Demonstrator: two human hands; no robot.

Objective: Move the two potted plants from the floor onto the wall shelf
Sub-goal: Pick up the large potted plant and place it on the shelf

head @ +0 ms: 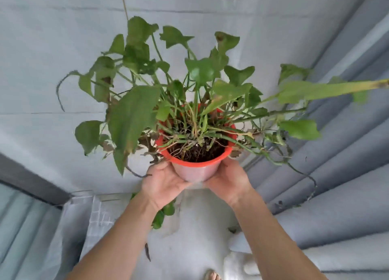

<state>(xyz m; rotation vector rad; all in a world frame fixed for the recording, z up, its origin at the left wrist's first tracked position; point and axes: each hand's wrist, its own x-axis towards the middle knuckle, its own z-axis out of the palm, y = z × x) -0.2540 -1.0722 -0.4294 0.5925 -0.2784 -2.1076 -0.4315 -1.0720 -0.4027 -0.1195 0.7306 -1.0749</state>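
A potted plant in a red-rimmed pink pot [196, 170] is held up in front of a pale wall [52, 48], its green leaves [134, 111] spreading wide and trailing stems hanging to the right. My left hand [163, 181] grips the pot's left side and my right hand [228, 179] grips its right side. Below my arms, a few green leaves of another plant [162, 215] show on the floor; its pot is hidden. No shelf is clearly visible.
Grey corrugated panels [336, 174] run along the right. A dark frame and glass [25, 195] are at the lower left, with a gridded panel [99, 214] beside them. The pale floor [195, 237] is below, with a dry leaf [147, 252] and my toes [212, 275].
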